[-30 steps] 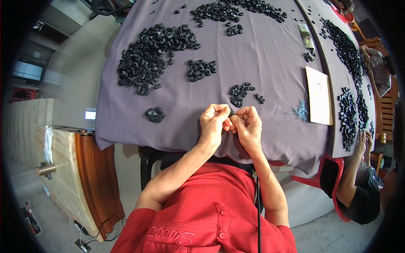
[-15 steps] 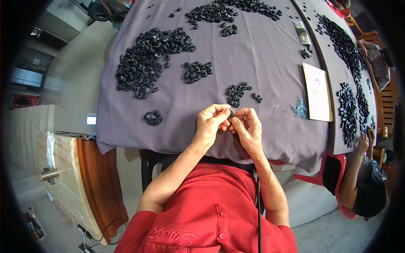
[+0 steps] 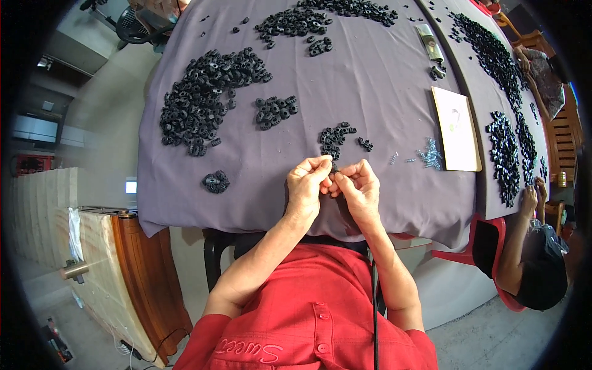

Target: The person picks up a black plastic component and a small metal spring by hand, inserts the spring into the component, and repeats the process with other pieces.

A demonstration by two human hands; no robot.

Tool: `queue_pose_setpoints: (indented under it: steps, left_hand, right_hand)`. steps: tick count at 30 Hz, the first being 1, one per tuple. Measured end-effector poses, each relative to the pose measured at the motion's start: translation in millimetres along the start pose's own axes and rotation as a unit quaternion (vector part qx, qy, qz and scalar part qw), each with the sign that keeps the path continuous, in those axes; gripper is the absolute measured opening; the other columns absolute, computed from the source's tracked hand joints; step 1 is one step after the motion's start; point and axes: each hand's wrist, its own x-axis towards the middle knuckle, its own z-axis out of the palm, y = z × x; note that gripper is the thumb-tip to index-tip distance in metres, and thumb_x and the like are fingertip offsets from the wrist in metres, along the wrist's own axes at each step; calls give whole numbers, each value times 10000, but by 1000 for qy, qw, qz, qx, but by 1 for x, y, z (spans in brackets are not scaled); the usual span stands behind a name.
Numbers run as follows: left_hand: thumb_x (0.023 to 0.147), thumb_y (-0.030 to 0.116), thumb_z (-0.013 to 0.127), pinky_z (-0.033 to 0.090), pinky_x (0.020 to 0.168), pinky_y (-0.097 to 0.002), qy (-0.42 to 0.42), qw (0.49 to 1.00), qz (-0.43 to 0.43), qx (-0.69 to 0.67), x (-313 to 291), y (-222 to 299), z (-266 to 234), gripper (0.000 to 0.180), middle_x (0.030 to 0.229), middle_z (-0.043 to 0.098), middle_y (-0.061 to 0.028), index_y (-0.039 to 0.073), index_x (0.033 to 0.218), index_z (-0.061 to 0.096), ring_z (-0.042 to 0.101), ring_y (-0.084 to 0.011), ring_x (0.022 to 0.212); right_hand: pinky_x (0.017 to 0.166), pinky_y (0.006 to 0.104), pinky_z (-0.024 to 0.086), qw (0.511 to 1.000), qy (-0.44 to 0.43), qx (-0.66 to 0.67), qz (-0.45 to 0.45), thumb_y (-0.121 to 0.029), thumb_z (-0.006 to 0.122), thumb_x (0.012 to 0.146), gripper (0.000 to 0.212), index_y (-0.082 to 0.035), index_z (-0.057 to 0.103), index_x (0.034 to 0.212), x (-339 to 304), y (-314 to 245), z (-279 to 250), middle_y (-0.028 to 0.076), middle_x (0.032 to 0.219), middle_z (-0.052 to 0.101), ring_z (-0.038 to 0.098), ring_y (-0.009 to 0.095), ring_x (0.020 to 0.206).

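My left hand (image 3: 304,189) and my right hand (image 3: 360,192) meet above the near edge of the cloth-covered table. Between their fingertips they pinch a small black plastic part (image 3: 335,168), mostly hidden by the fingers; its exact shape cannot be made out. Just beyond lies a loose cluster of small black plastic parts with holes (image 3: 333,140), with a few more black pieces (image 3: 365,144) to its right. Small metal coil springs (image 3: 430,154) lie in a little heap farther right, several of them scattered singly.
A large heap of ribbed black parts (image 3: 206,92) lies at left, with smaller groups (image 3: 275,112) (image 3: 216,182) nearby. More heaps (image 3: 293,23) stand far back. A pale board (image 3: 456,129) lies right. Beyond it, other people's hands (image 3: 529,200) work beside black piles (image 3: 504,160).
The whole view has shifted slightly, so the heaps appear farther left. Both hands stay together on the small black part, with the fingers slightly repositioned.
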Motion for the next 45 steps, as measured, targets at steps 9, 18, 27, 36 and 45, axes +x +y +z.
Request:
queue_pose_setpoints:
  steps: [9, 18, 27, 36, 45]
  left_hand:
    - [884, 93, 631, 399, 454, -194, -6, 996, 54, 71, -4, -2, 3, 127, 649, 587, -5, 10, 978, 647, 496, -57, 492]
    - [876, 78, 632, 408, 444, -187, -53, 996, 30, 68, -2, 5, -4, 201, 685, 590, -8, 1, 1061, 615, 499, -51, 490]
    - [843, 66, 666, 376, 416, -184, -75, 997, -2, 33, 1, 12, -8, 322, 701, 579, -16, -3, 1119, 516, 472, -37, 499]
    - [853, 91, 663, 371, 435, -166, -101, 990, -34, 96, -7, 19, 2, 333, 746, 606, -16, -12, 1136, 520, 471, -26, 515]
    - [918, 69, 566, 369, 373, -177, -170, 969, -173, -49, -5, 20, 0, 291, 779, 604, -33, 4, 1198, 519, 456, -38, 459]
  right_hand:
    - [525, 211, 481, 999, -5, -47, -16, 28, 577, 871, 109, -7, 477, 846, 2, 2, -4, 58, 715, 594, 577, 84, 598]
    - [541, 213, 484, 989, 16, -146, -33, 6, 618, 855, 133, 10, 506, 926, -2, 3, 1, 40, 718, 609, 571, 60, 608]
    - [572, 217, 475, 971, -18, -236, -32, -12, 709, 782, 338, 17, 543, 1075, -4, -9, -5, 29, 794, 597, 547, 63, 624]
    - [526, 215, 397, 950, -82, -284, -97, -44, 769, 719, 423, -36, 592, 1103, -3, -13, -17, -1, 832, 519, 452, 51, 579]
    - [711, 199, 472, 984, -113, -123, -59, 42, 741, 726, 428, -2, 551, 1108, -4, -8, -25, -2, 995, 494, 484, 39, 793]
